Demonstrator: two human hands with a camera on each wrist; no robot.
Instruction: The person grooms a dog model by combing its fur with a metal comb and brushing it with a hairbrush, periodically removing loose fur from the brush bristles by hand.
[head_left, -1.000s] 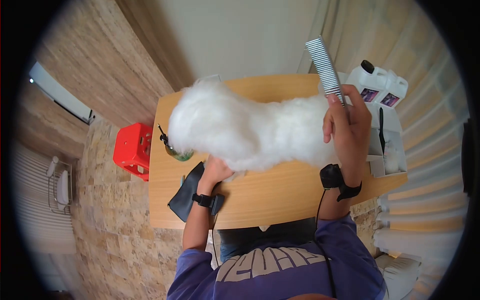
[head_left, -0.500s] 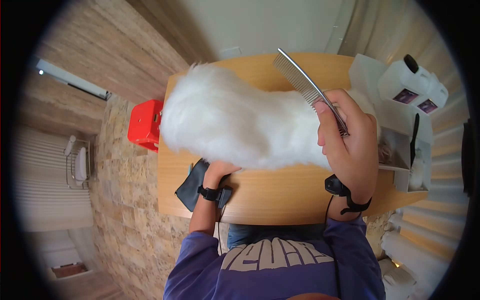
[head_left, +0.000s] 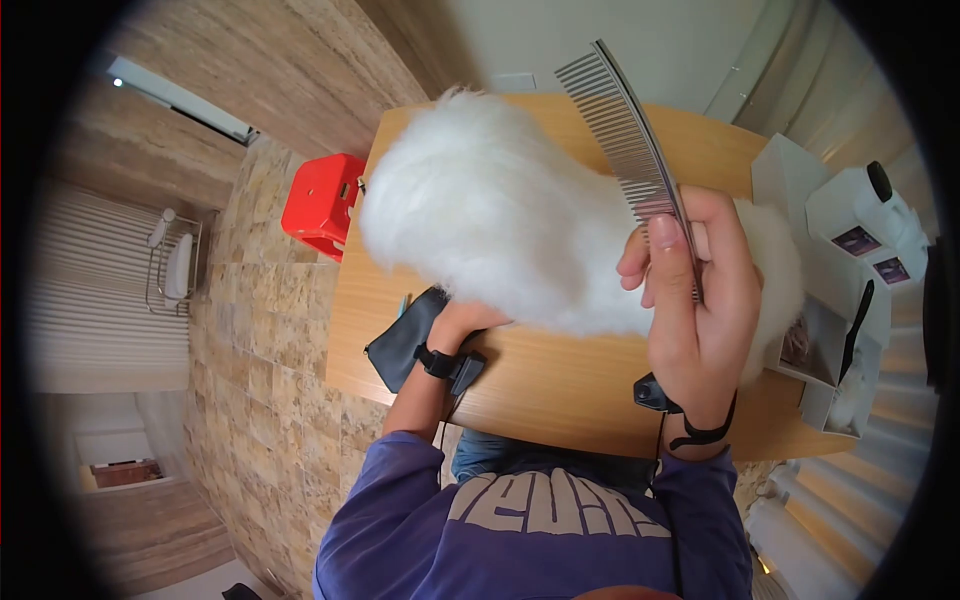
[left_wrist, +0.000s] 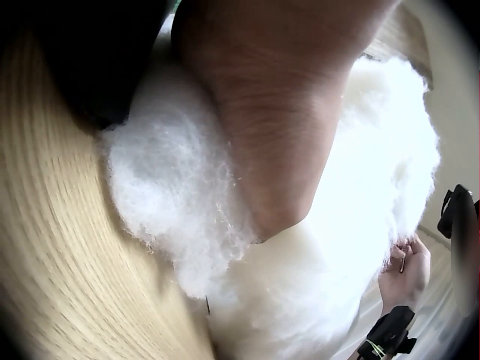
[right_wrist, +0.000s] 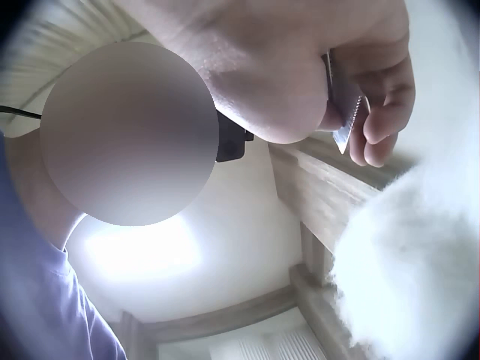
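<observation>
A long white fluffy furry body (head_left: 480, 200) lies across the wooden table (head_left: 530, 390). My right hand (head_left: 710, 300) holds a metal comb (head_left: 625, 125) above its right part, fingers and thumb curled round one end, teeth facing left. In the right wrist view that hand (right_wrist: 292, 67) pinches the comb (right_wrist: 347, 112), with white fur (right_wrist: 412, 270) below to the right. My left hand (head_left: 470, 318) touches the near edge of the fur, left of centre. Its fingers are hidden in the left wrist view too, where the hand (left_wrist: 277, 135) reaches into white fur (left_wrist: 285, 300).
A black pouch (head_left: 405, 340) lies by my left wrist. Beyond the table's left end stands a red stool (head_left: 320, 205). At the right are white jugs (head_left: 860, 215) and a white divided box (head_left: 820, 345) with a black-handled item (head_left: 857, 325).
The head view has shifted, moving the scene's position in frame. The comb has turned in my right hand, its teeth now facing left. My left hand stays at the fur's near edge.
</observation>
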